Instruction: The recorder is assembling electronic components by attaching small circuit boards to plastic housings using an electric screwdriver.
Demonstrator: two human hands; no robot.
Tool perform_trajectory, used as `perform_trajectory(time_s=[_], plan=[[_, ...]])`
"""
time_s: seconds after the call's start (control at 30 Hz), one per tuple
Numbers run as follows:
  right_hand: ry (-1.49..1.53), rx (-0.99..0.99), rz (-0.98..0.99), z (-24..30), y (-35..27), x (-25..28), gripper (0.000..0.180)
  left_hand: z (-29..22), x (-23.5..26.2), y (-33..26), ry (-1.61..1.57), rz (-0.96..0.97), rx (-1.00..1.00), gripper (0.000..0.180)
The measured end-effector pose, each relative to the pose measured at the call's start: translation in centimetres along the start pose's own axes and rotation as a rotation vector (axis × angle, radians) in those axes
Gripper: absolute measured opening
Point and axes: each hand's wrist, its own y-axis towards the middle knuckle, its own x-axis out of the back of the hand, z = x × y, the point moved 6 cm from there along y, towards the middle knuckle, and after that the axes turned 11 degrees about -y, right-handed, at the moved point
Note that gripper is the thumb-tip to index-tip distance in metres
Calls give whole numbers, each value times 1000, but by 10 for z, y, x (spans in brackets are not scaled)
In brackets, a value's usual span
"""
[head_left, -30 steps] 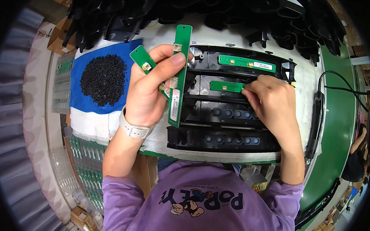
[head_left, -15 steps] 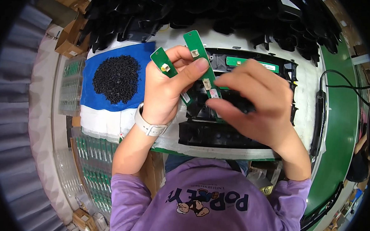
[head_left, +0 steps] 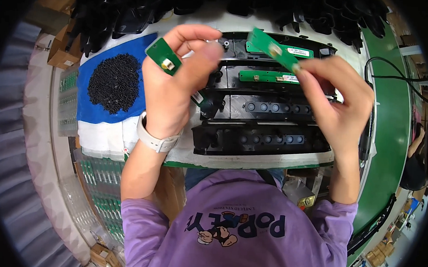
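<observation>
Board (head_left: 268, 44) pinched in right hand (head_left: 342, 94), second board (head_left: 159, 54) clasped in left hand (head_left: 170, 91); laying seems in hand, the next move calling for levelling over a near housing (head_left: 236, 106).

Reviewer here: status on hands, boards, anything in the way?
Left hand holding one board. Right hand pinching another board. Upper two housings carry boards. Right hand's board partly hides topmost board.

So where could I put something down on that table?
There's bare white table just below the blue cloth, left of the white wrist strap. A thin bare strip shows between the back black housing and the heaped black parts. The middle is crowded: four housings, plus the left hand and right hand holding green circuit boards.
</observation>
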Motion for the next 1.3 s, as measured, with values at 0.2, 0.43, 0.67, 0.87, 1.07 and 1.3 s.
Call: perform_trajectory(time_s=[0.2,0.43,0.67,0.87,1.07,1.3], plan=[[106,84,370,-14,-46,-8,10,13,13,12,-416,162,177,64],[-102,117,392,-21,-47,-27,10,14,9,13,-519,253,167,69],[-121,117,388,-19,-49,-30,15,18,10,15,-540,285,184,70],[-172,124,358,-13,-50,-32,17,17,8,15,-541,323,180,70],[-534,12,439,-6,-44,-25,16,16,11,13,-531,255,151,67],[-105,190,101,52,0,-28,19,6,18,11,-668,136,-35,56]])
